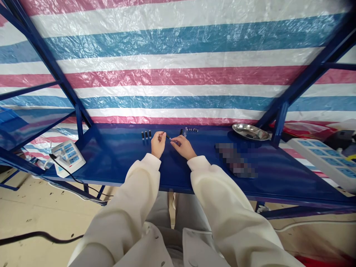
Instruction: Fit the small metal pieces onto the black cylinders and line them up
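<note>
Both my hands are stretched out over a blue metal shelf point(125, 163), in cream sleeves. My left hand point(158, 142) is closed in a pinch on one end of a small thin dark piece point(168, 137). My right hand point(183, 146) pinches its other end. Three small dark cylinders point(146, 134) stand in a row on the shelf just left of my left hand. Several small dark and clear parts point(190, 130) lie beyond my right hand near the shelf's back edge.
A round steel dish point(250, 132) sits at the back right. A blurred dark patch point(236, 160) lies right of my hands. White power strips sit at the left point(68, 156) and right point(325, 163). Blue uprights point(279, 120) and a striped tarp point(178, 74) close off the back.
</note>
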Motion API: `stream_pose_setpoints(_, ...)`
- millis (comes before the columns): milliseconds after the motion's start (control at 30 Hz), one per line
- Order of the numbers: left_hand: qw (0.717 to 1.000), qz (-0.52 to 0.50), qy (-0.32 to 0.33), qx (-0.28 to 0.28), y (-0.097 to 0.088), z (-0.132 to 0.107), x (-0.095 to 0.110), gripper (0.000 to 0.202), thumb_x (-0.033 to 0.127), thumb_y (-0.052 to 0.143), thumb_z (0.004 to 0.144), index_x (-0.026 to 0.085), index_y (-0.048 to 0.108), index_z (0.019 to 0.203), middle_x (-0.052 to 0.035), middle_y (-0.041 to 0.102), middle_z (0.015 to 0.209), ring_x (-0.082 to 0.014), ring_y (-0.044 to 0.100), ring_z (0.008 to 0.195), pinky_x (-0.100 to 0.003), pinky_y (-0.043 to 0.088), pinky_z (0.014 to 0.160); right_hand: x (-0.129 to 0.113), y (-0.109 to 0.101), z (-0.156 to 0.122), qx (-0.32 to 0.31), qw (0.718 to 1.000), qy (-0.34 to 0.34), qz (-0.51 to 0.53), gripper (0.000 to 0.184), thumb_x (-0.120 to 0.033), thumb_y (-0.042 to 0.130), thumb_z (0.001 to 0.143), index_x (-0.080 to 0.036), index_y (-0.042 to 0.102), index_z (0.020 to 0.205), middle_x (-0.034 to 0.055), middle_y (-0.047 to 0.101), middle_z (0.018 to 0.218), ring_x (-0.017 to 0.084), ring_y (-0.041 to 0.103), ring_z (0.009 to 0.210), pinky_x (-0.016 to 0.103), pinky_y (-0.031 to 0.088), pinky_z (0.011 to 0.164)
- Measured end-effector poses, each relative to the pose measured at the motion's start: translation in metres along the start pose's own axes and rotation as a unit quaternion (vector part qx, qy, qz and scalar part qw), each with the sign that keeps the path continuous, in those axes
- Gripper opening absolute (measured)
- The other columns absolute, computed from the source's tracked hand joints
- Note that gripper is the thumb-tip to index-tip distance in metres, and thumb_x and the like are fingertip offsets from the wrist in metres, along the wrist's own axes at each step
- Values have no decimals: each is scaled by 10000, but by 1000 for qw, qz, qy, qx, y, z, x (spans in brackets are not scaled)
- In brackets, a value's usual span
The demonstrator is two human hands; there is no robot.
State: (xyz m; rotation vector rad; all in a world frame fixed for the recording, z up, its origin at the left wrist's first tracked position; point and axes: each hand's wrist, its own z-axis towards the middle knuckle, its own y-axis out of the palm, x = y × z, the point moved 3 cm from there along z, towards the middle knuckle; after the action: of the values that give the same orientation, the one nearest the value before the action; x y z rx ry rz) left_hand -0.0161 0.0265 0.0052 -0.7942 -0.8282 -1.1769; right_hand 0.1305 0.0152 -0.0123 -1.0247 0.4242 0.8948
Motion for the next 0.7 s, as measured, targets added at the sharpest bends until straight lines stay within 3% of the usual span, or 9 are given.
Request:
stream_pose_setpoints(167,1000,7,9,-11,-1,-2,3,242,411,558,822,173,595,844,21,529,631,-93,480,563,-235,427,597,6,-1,-1,18,998,21,-63,192,-286,539,806,-187,676,897,57,565,837,182,554,760,310,463,719)
stream_pose_setpoints(367,1000,1,0,-3,-3,1,-3,174,331,587,804,165,589,857,25,534,625,-87,479,555,-227,420,589,14,-4,2,59,994,64,-66,197,-261,507,796,-173,660,882,57,582,752,186,549,726,319,467,720)
stream_pose_setpoints(533,994,22,-4,-108,6,-3,-5,110,264,611,776,163,605,818,5,586,693,-82,499,577,-223,420,595,4,-1,3,31,999,21,22,224,-329,501,788,-185,653,869,69,641,832,157,543,663,300,466,669)
stream_pose_setpoints(700,982,17,-18,-188,12,-6,-8,65,224,596,771,164,594,796,14,573,660,-82,512,564,-216,427,568,0,2,2,-38,999,8,4,166,-284,527,746,-194,650,809,45,643,769,151,534,651,284,442,658)
